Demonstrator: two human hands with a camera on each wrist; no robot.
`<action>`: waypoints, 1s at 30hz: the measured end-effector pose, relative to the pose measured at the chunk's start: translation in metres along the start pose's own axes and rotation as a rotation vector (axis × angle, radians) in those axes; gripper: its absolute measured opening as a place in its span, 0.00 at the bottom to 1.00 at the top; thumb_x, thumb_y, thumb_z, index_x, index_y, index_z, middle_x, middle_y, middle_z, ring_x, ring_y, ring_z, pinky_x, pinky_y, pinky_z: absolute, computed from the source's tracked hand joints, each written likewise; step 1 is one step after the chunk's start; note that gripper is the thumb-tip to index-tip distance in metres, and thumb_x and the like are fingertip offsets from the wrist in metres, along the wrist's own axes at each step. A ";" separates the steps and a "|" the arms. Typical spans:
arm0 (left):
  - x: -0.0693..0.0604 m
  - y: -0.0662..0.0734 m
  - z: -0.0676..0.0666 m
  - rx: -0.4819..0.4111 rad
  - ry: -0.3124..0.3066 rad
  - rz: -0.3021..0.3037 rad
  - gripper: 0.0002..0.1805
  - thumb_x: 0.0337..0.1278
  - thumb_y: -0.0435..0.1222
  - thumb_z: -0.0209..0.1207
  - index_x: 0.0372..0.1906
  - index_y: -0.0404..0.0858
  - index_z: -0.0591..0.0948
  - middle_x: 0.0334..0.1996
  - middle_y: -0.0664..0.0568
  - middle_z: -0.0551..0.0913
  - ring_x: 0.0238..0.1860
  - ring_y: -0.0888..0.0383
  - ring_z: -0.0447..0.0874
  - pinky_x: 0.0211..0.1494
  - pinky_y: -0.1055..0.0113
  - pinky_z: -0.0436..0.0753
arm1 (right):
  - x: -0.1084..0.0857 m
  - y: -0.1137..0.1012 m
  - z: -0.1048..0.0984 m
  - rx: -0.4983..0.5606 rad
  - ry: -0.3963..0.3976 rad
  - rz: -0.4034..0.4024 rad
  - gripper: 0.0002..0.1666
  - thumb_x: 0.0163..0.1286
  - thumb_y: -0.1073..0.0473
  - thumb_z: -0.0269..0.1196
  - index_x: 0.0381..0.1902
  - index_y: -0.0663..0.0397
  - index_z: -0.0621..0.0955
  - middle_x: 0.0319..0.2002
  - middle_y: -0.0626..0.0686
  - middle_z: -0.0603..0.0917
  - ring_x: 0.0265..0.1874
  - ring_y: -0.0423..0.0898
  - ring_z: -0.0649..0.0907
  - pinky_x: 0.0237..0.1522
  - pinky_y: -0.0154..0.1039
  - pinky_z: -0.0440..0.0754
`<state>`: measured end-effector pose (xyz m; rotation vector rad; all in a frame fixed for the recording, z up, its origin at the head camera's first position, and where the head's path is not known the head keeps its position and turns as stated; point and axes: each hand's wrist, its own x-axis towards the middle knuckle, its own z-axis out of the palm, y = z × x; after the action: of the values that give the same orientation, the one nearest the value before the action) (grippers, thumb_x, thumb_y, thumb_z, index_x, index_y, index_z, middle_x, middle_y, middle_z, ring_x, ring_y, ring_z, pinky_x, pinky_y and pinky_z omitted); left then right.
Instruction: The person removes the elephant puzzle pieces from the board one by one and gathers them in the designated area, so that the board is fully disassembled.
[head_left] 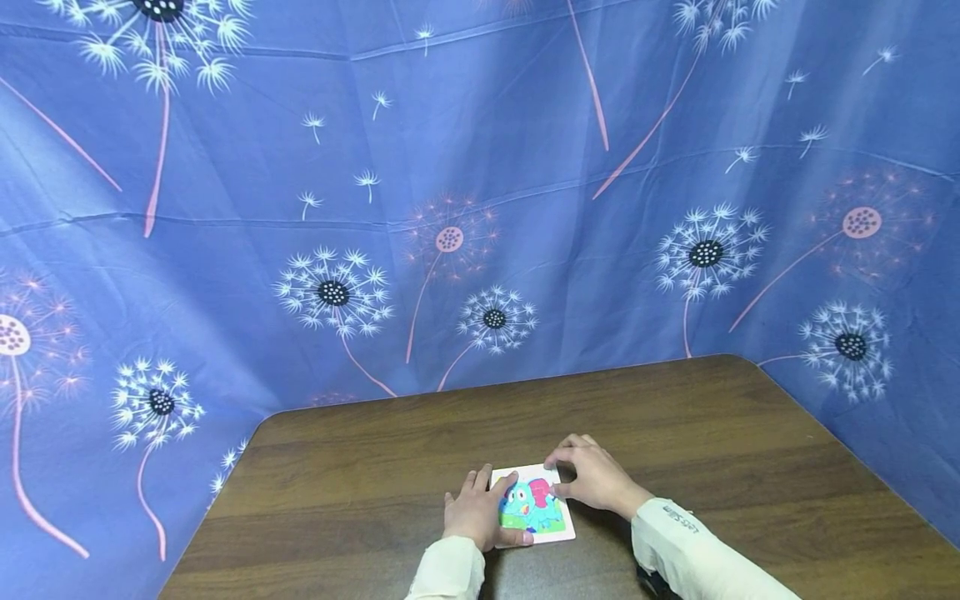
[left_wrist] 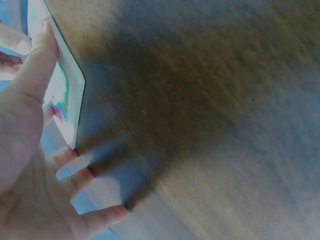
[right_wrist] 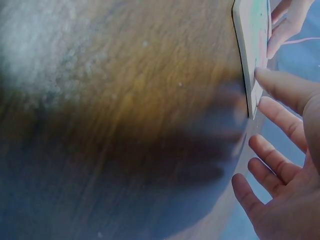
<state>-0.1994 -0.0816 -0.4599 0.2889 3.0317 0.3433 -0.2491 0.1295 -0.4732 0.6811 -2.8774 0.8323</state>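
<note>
The left hand (head_left: 474, 510), fingers loosely extended and gripping nothing, lays thumb and index finger over a flat, square, white-bordered board (head_left: 536, 508) printed with a blue, pink-eared cartoon animal, seemingly to steady it. The board lies between both hands on the dark brown wood-grain table (head_left: 360, 492). The right hand (head_left: 592, 475), relaxed and unclenched, rests thumb and index finger by the board's far right corner, probably to stop that side shifting.
</note>
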 end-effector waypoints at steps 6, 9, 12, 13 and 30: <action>0.000 0.001 -0.001 0.011 -0.019 -0.006 0.47 0.38 0.59 0.78 0.70 0.55 0.76 0.70 0.43 0.70 0.70 0.39 0.69 0.62 0.29 0.72 | 0.004 -0.001 0.001 -0.004 0.022 0.000 0.18 0.49 0.57 0.82 0.37 0.43 0.87 0.44 0.47 0.81 0.50 0.53 0.79 0.52 0.58 0.80; 0.000 0.001 -0.002 0.014 -0.032 -0.009 0.47 0.39 0.59 0.77 0.70 0.55 0.75 0.71 0.44 0.70 0.70 0.39 0.69 0.62 0.29 0.72 | 0.006 -0.001 0.001 -0.007 0.027 -0.010 0.18 0.48 0.57 0.83 0.35 0.43 0.86 0.44 0.46 0.81 0.49 0.52 0.79 0.52 0.56 0.80; 0.000 0.001 -0.001 0.021 -0.033 -0.012 0.47 0.39 0.60 0.77 0.70 0.56 0.75 0.71 0.44 0.70 0.71 0.40 0.69 0.63 0.30 0.72 | 0.007 -0.001 0.000 -0.012 0.026 -0.032 0.19 0.47 0.57 0.83 0.34 0.43 0.84 0.43 0.45 0.81 0.49 0.51 0.79 0.51 0.55 0.80; 0.000 0.001 -0.001 0.021 -0.032 -0.012 0.47 0.39 0.60 0.77 0.70 0.56 0.75 0.71 0.44 0.70 0.71 0.40 0.69 0.63 0.30 0.72 | 0.007 -0.001 -0.001 -0.017 0.027 -0.041 0.19 0.47 0.57 0.83 0.33 0.43 0.84 0.43 0.45 0.81 0.48 0.51 0.79 0.51 0.54 0.80; 0.001 0.002 -0.002 0.013 -0.046 -0.028 0.47 0.38 0.59 0.78 0.70 0.55 0.75 0.71 0.44 0.70 0.71 0.40 0.69 0.63 0.30 0.72 | 0.010 0.005 -0.005 -0.073 0.049 -0.053 0.16 0.48 0.56 0.82 0.32 0.43 0.85 0.38 0.42 0.81 0.45 0.48 0.81 0.48 0.51 0.80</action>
<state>-0.2000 -0.0798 -0.4575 0.2519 2.9907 0.3106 -0.2602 0.1319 -0.4697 0.7156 -2.8175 0.7228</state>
